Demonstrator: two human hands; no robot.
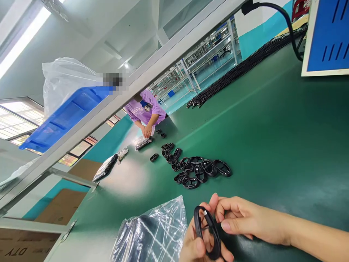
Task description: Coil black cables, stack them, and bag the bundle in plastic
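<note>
Black cable, wound into a flat oval coil (207,233), sits upright between the person's two hands at the lower edge of the view. The left hand (199,247) cups it from below, thumb pressed on the loop, so its grip is closed on the coil's lower part. The right hand (242,218) comes in from the side with fingertips pinched on the top of the loop, closed there too, at the spot where a pale bit of the cable shows; held at both ends like this, the turns cannot spring apart.

Just beside the left hand lies a clear plastic bag (152,233) with dark contents, its mouth turned toward the hands and within easy reach. Farther out on the green worktop (272,138), a loose cluster of finished-looking coils (196,167) lies flat, well apart from the hands, each lying flat in the same oval form. Beyond them a co-worker in a purple shirt (145,109) bends over another bag (143,142). A bundle of long straight cables (240,71) runs along the far side, and a blue bin (65,116) rests on the overhead rail.
</note>
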